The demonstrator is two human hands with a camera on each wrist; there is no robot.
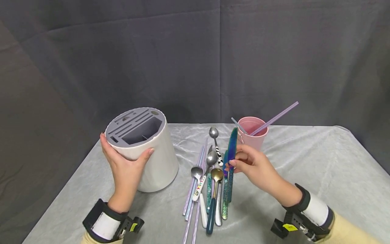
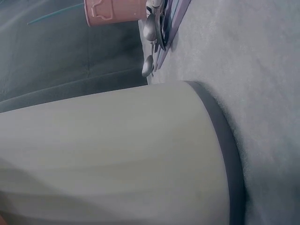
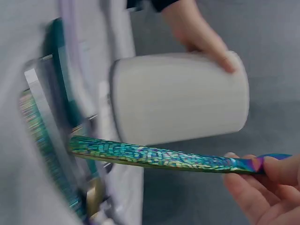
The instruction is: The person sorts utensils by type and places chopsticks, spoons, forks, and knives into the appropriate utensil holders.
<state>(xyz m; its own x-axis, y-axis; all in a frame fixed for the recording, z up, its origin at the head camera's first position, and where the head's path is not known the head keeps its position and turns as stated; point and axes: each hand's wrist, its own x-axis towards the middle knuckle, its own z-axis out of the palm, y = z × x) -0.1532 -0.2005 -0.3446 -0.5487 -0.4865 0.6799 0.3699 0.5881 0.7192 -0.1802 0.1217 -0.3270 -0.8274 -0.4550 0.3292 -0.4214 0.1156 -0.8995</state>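
My left hand (image 1: 126,166) grips a white round cutlery holder (image 1: 163,161) near its top, thumb on the near side and fingers at the left edge. The holder's grey slotted top (image 1: 137,127) tilts toward me. Between thumb and fingers of my right hand (image 1: 256,166), a table knife (image 1: 232,145) with a shiny blue-purple blade is pinched, blade up. Its textured green handle (image 3: 154,154) hangs down in the right wrist view. Just left of it lies a similar knife (image 1: 225,193). A pile of spoons, including a gold-bowled spoon (image 1: 217,174), and chopsticks (image 1: 190,196) lies between the hands.
A pink bucket (image 1: 257,140) stands behind my right hand, with purple chopsticks (image 1: 278,117) and a thin grey-blue stick (image 1: 238,124) leaning out. A cow-patterned spoon (image 1: 218,156) lies at the back of the pile. A grey cloth covers the table, and a dark curtain hangs behind.
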